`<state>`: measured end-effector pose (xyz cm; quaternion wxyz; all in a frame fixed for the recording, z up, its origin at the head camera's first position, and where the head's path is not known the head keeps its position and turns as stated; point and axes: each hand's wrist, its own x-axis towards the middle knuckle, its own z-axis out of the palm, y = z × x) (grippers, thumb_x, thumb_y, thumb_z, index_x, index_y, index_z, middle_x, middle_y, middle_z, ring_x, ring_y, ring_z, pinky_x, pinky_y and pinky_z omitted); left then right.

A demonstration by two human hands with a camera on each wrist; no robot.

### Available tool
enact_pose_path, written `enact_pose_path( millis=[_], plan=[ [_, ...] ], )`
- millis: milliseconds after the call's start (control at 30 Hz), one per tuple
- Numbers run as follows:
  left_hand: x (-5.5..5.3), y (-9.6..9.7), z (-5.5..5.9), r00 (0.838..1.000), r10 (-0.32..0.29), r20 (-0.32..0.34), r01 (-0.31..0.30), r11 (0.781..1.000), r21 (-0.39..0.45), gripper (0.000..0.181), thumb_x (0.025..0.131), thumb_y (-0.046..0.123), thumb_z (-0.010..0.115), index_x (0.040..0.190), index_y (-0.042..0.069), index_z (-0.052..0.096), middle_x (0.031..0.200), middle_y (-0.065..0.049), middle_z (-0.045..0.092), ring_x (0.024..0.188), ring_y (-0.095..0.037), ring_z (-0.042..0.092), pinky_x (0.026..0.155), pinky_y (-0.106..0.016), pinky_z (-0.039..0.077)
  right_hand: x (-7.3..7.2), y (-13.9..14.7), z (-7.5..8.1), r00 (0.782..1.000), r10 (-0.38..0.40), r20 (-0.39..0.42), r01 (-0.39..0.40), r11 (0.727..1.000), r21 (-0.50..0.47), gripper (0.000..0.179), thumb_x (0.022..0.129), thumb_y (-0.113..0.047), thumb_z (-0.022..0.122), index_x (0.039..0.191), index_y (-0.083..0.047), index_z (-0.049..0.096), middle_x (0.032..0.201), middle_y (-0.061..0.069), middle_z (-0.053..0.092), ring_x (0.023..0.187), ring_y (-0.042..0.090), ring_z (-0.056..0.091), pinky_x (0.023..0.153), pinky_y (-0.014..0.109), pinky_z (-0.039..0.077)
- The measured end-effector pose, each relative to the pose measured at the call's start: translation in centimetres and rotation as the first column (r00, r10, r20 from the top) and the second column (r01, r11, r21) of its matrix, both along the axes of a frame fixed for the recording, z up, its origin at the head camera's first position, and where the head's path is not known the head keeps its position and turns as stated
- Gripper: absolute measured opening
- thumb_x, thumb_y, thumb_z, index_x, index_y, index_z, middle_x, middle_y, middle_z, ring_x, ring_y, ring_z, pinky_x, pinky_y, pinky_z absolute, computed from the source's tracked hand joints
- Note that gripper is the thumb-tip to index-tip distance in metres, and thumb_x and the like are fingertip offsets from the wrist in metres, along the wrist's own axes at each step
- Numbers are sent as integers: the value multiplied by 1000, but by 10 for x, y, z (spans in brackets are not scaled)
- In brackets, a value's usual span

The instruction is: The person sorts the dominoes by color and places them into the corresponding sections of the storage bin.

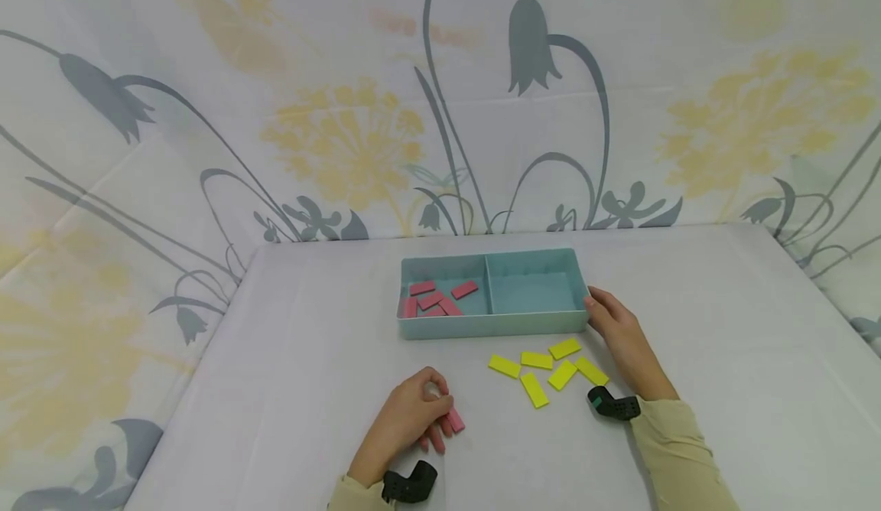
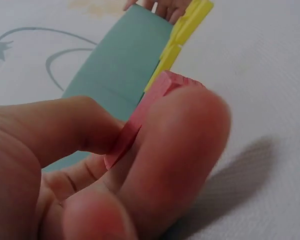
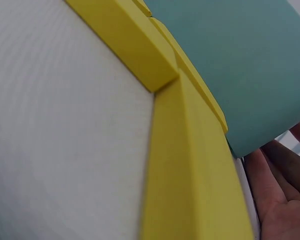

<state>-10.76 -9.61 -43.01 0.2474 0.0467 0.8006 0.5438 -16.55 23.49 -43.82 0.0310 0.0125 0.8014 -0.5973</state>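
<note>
My left hand (image 1: 413, 411) pinches a small pink block (image 1: 456, 419) between thumb and fingers, over the table in front of the tray. Close up in the left wrist view, the pink block (image 2: 150, 102) is tilted, its lower part covered by fingers. A pale blue-green tray (image 1: 492, 326) has two compartments; several pink blocks (image 1: 430, 300) lie in the left one, none in the right. At the tray's right end, my right hand (image 1: 622, 339) touches the wall with fairly straight fingers. The right wrist view has this hand (image 3: 285, 200) beside the tray's corner (image 3: 240, 145).
Several yellow blocks (image 1: 535, 390) lie scattered on the white table before the tray's right half, left of the right forearm. A patterned cloth (image 1: 475, 113) rises behind the table and along its sides. Each wrist wears a black device (image 1: 411, 483).
</note>
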Motion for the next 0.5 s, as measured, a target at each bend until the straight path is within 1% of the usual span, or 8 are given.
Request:
enact_pose_path(
  millis=[67,133,267,367,500],
  plan=[
    [0,-2,-2,1000,-4,7,4,1000,-1,14,86,22,56,93,10,52,60,-6,62,42,-22,57,36,-28,42,1,-1,0,1000,6,-2,-6,1000,4,70,91,-51,36,141,-4,20,143,15,24,126,32,31,99,46,28],
    [-1,-3,-3,1000,-16,0,16,1000,1,15,86,25,56,94,12,55,60,-6,62,42,-22,57,37,-29,42,1,-1,0,1000,8,-5,-8,1000,12,70,91,-51,35,141,-4,20,142,15,24,125,33,32,99,47,28],
    [-2,-3,-5,998,-47,-40,48,999,25,20,86,31,57,93,12,60,63,-6,63,45,-23,58,38,-30,43,2,1,1,1000,14,-12,-14,999,28,69,91,-50,35,141,-5,20,142,15,24,124,34,33,99,48,27],
    [-3,-5,-5,998,-42,-51,45,997,57,20,86,31,57,93,13,61,67,-5,64,49,-23,60,37,-30,43,1,2,2,1000,22,-16,-21,999,39,69,91,-50,34,141,-6,19,142,15,24,124,34,34,99,49,27],
    [-3,-9,-5,999,-13,-53,17,997,79,17,86,30,58,93,15,60,70,-5,65,54,-23,61,37,-30,43,1,0,2,999,27,-17,-27,999,40,68,91,-50,34,142,-7,20,143,14,24,123,34,34,98,49,28]
  ],
)
